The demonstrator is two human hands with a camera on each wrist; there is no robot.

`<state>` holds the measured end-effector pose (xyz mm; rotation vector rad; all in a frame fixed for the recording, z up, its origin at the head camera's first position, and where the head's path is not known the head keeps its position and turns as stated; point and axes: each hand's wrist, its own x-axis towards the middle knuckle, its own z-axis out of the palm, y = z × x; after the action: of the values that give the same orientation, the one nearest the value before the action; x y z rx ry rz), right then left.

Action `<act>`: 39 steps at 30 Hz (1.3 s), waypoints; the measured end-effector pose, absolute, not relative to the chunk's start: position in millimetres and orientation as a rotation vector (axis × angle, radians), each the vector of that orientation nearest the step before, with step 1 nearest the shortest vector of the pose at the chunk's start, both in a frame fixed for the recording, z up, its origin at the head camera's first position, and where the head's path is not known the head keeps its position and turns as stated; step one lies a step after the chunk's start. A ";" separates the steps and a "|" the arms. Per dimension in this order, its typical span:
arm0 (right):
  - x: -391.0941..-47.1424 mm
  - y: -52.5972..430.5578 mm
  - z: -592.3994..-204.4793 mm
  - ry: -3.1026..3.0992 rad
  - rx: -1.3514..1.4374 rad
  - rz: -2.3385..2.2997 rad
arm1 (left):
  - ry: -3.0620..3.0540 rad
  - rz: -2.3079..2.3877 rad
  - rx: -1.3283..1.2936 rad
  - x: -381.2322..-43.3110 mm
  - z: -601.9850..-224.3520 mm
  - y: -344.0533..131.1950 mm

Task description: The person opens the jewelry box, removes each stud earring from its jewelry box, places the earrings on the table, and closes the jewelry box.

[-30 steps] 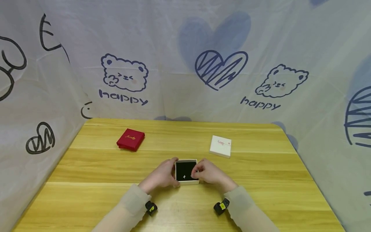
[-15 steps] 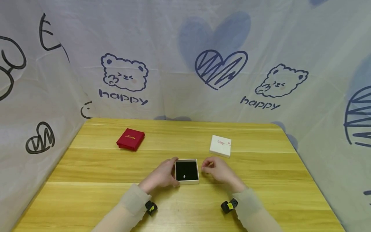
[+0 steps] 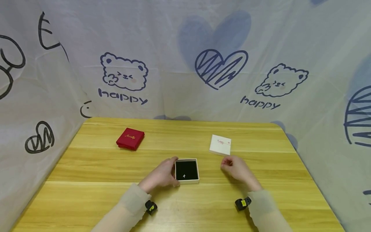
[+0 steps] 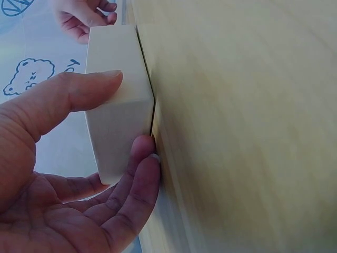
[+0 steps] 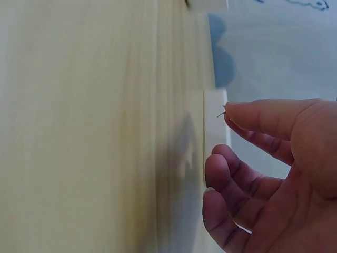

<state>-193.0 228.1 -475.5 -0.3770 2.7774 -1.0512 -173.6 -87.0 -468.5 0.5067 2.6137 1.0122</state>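
The white box (image 3: 187,181) rests uncovered on the surface (image 3: 101,199); its black insert (image 3: 189,167) carries one small star (image 3: 184,176). The left hand (image 3: 163,174) holds the box's left end, grip part-closed, thumb on the near wall. The right hand (image 3: 238,169), well apart, sits near the white lid (image 3: 221,144). Its grip is closed to a fingertip pinch on a pointed piece (image 5: 220,114), too tiny for me to identify. The red box (image 3: 130,139) lies far left.
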 end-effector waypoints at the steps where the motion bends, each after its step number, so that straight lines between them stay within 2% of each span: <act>1: -193.5 231.6 -476.1 2.781 -0.381 -1.043 | 2.614 1.011 0.506 -173.7 -468.4 -87.0; 14: -193.8 254.6 -480.7 2.823 -0.294 -0.980 | 2.609 1.004 0.508 -173.2 -468.6 -86.8; 39: -192.1 258.9 -476.2 2.758 -0.293 -0.983 | 2.623 0.995 0.517 -175.1 -470.7 -87.6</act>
<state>-192.1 258.9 -476.2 -0.2932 2.7577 -0.9825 -175.1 -87.6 -470.7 0.5173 2.6232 0.9954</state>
